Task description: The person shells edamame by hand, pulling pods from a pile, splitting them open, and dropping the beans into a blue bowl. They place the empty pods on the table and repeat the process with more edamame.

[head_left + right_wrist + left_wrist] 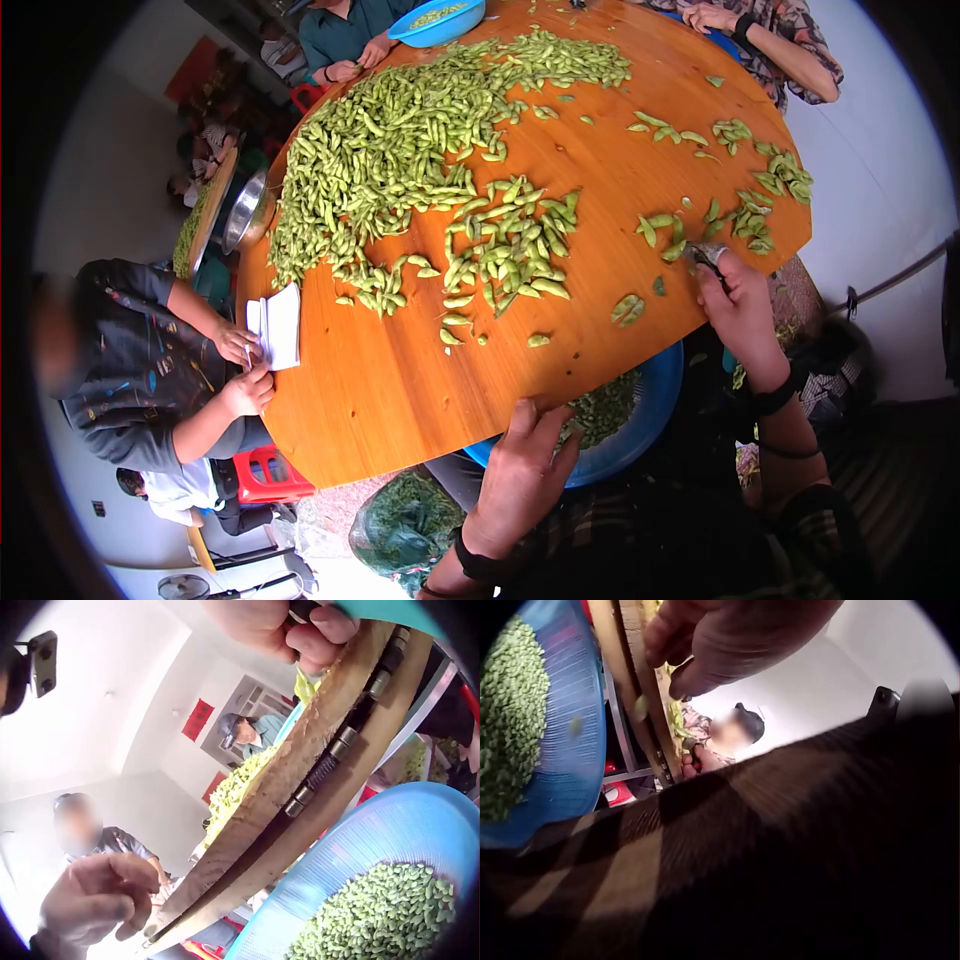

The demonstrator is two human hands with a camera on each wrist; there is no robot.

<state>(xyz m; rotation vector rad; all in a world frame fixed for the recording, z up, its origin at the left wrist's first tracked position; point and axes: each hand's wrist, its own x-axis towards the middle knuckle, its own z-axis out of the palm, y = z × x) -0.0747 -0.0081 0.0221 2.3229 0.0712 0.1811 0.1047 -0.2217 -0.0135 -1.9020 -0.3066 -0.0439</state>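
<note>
My left hand (pixel 525 470) hovers over the blue basket (pixel 668 395) at the table's near edge, fingers loosely bent, no object visible in them. Shelled green beans (pixel 375 915) lie in that basket. Two blurred green beans (pixel 641 707) hang in the air between hand and basket in the left wrist view. Over the table's right corner, my right hand (pixel 745 305) grips a small black-handled tool (pixel 708 262); its working end is too small to tell. Green soybean pods (pixel 670 250) lie right beside its fingers. One flat pod (pixel 628 310) rests between my hands.
A big heap of pods (pixel 390 150) covers the far left of the wooden table (pixel 380 400). Several people sit around it, one at a white notebook (pixel 283 325). Another blue basin (pixel 440 25) stands at the far edge. On the floor are a net bag (pixel 400 530) and red stool (pixel 265 478).
</note>
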